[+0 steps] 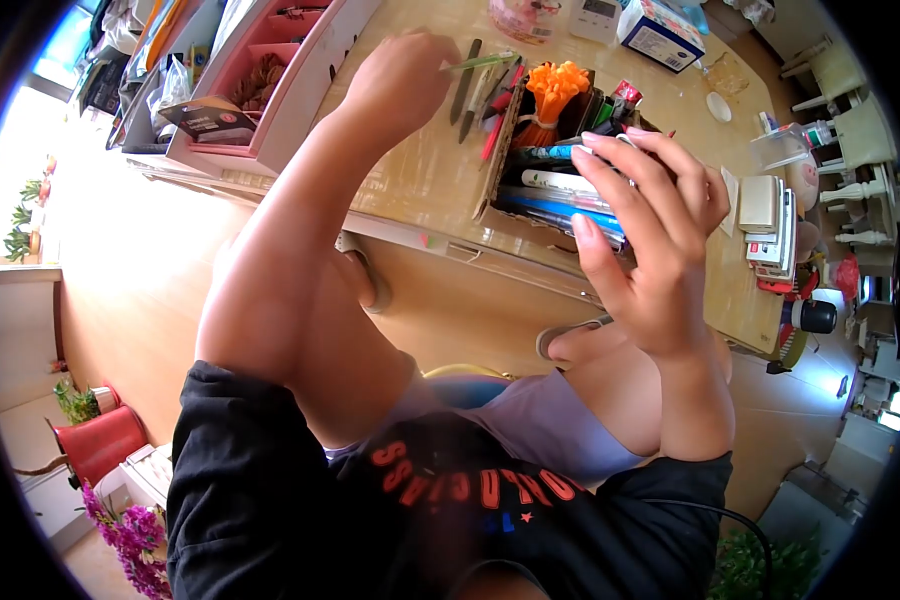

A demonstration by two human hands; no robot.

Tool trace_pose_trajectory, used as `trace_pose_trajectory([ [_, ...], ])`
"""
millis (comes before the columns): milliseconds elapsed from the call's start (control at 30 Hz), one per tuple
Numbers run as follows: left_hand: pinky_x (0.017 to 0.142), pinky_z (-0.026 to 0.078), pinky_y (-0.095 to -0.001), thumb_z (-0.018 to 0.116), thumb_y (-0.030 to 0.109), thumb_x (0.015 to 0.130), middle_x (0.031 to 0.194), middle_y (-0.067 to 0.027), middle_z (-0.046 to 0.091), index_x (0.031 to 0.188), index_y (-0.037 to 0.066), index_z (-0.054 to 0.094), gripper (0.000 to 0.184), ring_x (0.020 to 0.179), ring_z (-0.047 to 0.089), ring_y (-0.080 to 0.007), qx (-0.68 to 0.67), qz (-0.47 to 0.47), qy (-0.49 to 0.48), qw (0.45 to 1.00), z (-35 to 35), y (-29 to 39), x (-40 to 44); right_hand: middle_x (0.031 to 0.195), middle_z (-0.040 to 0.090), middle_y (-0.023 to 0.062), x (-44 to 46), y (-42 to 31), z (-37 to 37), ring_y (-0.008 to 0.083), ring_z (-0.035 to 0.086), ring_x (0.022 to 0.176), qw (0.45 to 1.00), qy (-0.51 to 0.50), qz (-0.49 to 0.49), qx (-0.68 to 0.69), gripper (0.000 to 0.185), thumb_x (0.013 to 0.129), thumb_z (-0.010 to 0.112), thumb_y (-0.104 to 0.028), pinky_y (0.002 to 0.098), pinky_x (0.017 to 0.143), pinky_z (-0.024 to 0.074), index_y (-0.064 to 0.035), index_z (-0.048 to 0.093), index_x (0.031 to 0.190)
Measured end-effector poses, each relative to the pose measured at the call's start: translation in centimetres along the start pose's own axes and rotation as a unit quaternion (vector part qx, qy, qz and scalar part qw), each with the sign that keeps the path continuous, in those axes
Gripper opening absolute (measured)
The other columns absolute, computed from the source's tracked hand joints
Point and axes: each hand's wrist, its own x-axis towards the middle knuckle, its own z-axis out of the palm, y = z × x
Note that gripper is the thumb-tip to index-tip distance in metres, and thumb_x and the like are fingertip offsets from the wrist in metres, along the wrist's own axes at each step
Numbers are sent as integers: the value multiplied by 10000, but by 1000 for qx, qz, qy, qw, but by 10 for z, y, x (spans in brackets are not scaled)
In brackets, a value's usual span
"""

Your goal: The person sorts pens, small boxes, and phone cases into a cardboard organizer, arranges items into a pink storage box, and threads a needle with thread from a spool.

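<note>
My left hand [400,85] is over the far left of the table, its fingers closed on the end of a slim green pen [485,61]. Beneath and beside that pen lie several dark pens [465,85] and a red one [492,135]. My right hand [660,220] hovers over the right side of a cardboard box [495,160], fingers apart and curved, with nothing visible in them. Inside the box are blue and white pens [570,190] and a bundle of orange flower-topped sticks [555,95]. My right fingers hide part of the box.
A pink and white organizer [290,90] stands at the left edge. Along the back are a tissue box [660,35] and a white device with a small display [595,18]. Stacked small boxes [765,225] and a clear cup [778,148] are on the right. My legs are under the table edge.
</note>
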Motion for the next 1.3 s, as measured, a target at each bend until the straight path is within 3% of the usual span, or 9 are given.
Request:
trace_pose_trajectory([
  [200, 935, 495, -471, 650, 198, 944, 1057, -198, 684, 1241, 78, 640, 320, 1045, 636, -389, 24, 27, 42, 998, 24, -11, 18, 1183, 700, 30, 2, 2, 3, 264, 589, 1183, 1000, 6, 1, -24, 304, 826, 710, -174, 464, 1078, 316, -78, 748, 1112],
  [300, 889, 508, -479, 655, 222, 936, 1027, -179, 705, 1190, 74, 664, 294, 1005, 652, -386, 32, -79, -104, 991, 19, -3, 27, 1165, 703, 21, 3, 2, 4, 258, 596, 1185, 999, 10, 21, -48, 299, 829, 709, -190, 483, 1095, 301, -76, 749, 1103],
  [500, 815, 522, -462, 666, 232, 923, 935, -147, 726, 1001, 47, 715, 207, 912, 676, -364, 47, -42, -168, 984, 25, -9, 34, 1366, 652, 86, 10, -9, -2, 310, 527, 1321, 991, -47, 57, -115, 361, 868, 681, -265, 462, 1130, 287, -14, 728, 1123],
  [700, 778, 541, -375, 708, 226, 924, 964, -131, 745, 1020, 23, 716, 225, 833, 712, -287, 10, -50, -54, 997, -14, 17, 22, 1403, 626, 101, 8, 1, 4, 328, 492, 1354, 994, -40, 59, -80, 423, 878, 674, -319, 458, 1132, 291, -12, 711, 1167],
  [800, 805, 552, -313, 699, 186, 969, 970, -83, 751, 1073, -10, 703, 222, 890, 721, -169, -210, -44, 26, 976, -49, 50, 7, 1383, 636, 106, 8, 2, 3, 328, 500, 1346, 996, -18, 64, -55, 425, 909, 655, -314, 447, 1134, 299, -14, 699, 1206],
  [867, 883, 533, -272, 747, 89, 951, 1023, -67, 719, 1162, -38, 670, 258, 950, 661, -107, -564, -52, -6, 824, -52, 49, 9, 1367, 645, 109, 8, 4, 3, 331, 510, 1335, 997, 3, 67, -30, 424, 929, 640, -304, 439, 1136, 306, -10, 687, 1231],
  [900, 820, 515, -266, 767, 99, 915, 969, -77, 688, 1084, -28, 656, 239, 878, 633, -115, -582, -17, -21, 813, -67, 60, 8, 1359, 650, 110, 7, 8, 3, 332, 516, 1328, 998, 15, 65, -13, 424, 937, 633, -297, 435, 1138, 309, -6, 680, 1241],
  [1167, 873, 528, -282, 759, 51, 919, 961, -17, 710, 1029, -23, 697, 147, 922, 644, -96, -390, 122, -70, 910, -52, 69, -17, 1200, 707, 95, 6, 11, 14, 268, 603, 1174, 981, 130, 86, 112, 421, 906, 707, -176, 385, 1068, 330, -3, 641, 1284],
  [1300, 824, 516, -347, 780, 71, 858, 926, -85, 714, 1017, 32, 716, 176, 884, 682, -229, -333, 152, -98, 925, -36, 69, -22, 1186, 720, 78, 5, 11, 20, 244, 598, 1155, 978, 142, 83, 127, 395, 935, 665, -97, 379, 1053, 337, -6, 614, 1316],
])
